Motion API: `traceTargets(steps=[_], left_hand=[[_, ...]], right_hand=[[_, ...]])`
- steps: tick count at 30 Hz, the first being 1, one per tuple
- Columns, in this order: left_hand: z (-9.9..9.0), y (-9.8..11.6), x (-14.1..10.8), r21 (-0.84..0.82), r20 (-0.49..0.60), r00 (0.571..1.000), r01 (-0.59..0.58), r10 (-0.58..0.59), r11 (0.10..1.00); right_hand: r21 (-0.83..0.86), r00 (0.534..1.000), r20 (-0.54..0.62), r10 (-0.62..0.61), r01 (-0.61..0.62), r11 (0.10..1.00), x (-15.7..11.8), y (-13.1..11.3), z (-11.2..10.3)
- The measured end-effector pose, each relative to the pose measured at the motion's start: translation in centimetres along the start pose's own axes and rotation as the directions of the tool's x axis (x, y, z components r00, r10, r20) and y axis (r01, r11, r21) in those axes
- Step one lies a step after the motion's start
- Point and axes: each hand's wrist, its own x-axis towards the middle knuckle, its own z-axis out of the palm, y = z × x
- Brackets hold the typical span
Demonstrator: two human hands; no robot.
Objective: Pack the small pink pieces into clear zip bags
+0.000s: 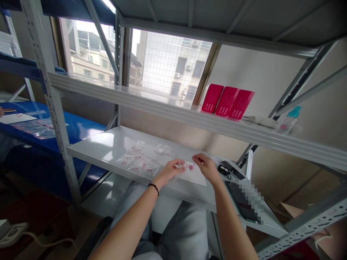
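Note:
My left hand [171, 171] is over the left part of a white sheet of paper [195, 176], its thumb and fingers closed on what looks like a small clear plastic bag [180, 165]. A little pile of pink-red pieces [191, 167] lies on the paper between my hands. Just right of the pile is my right hand [207, 167], raised slightly, with its fingertips pinched together. Anything in that pinch is too small to make out. Left of the paper, clear bags with pink-red pieces [143, 164] lie flat on the white shelf [104, 142].
Small clear bags [163, 149] lie behind. On the right are a black round case [223, 169], a dark phone [232, 170] and a tablet [241, 202]. Above, a shelf [162, 103] carries red boxes [227, 102] and a spray bottle [289, 121]. A metal post [51, 97] stands left.

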Motion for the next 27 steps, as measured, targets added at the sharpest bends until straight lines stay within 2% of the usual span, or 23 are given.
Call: traceTargets(steps=[3,5,6,8,10,12,16,21,27], left_hand=[[0.1,0.3,-0.1,-0.052,0.022,1.000,-0.017,0.019,0.999],[0.2,0.4,-0.1,-0.063,0.022,1.000,-0.017,0.019,0.998],[0.2,0.5,-0.1,-0.065,0.019,1.000,-0.017,0.018,0.998],[0.2,0.5,-0.2,-0.067,0.015,1.000,-0.008,0.009,0.998],[0.3,0.5,-0.2,-0.069,0.030,0.999,0.024,-0.022,0.997],[0.2,0.4,-0.3,-0.066,0.042,0.997,0.067,-0.064,0.996],[0.1,0.2,-0.2,-0.061,0.042,0.995,0.091,-0.088,0.994],[-0.1,-0.3,0.1,-0.070,0.038,0.997,0.066,-0.064,0.995],[0.0,-0.6,0.1,-0.077,0.039,0.998,0.047,-0.044,0.996]], right_hand=[[0.082,0.978,0.144,-0.152,0.141,0.987,0.8,-3.8,-1.0],[0.114,0.946,0.238,-0.219,0.197,0.974,1.2,-5.1,-1.1],[0.116,0.944,0.249,-0.218,0.194,0.974,1.4,-5.1,-1.1],[0.102,0.969,0.196,-0.152,0.134,0.986,1.5,-3.9,-0.7],[0.065,0.994,0.102,-0.048,0.041,0.997,1.3,-1.5,-0.2],[0.014,0.998,0.042,0.041,-0.042,0.999,0.8,1.1,0.6],[-0.084,0.993,0.053,0.108,-0.103,0.991,-0.8,4.9,2.8],[-0.164,0.992,0.096,0.086,-0.070,0.984,-2.1,6.1,4.6],[-0.233,0.985,0.155,0.076,-0.038,0.972,-2.6,6.0,4.6]])
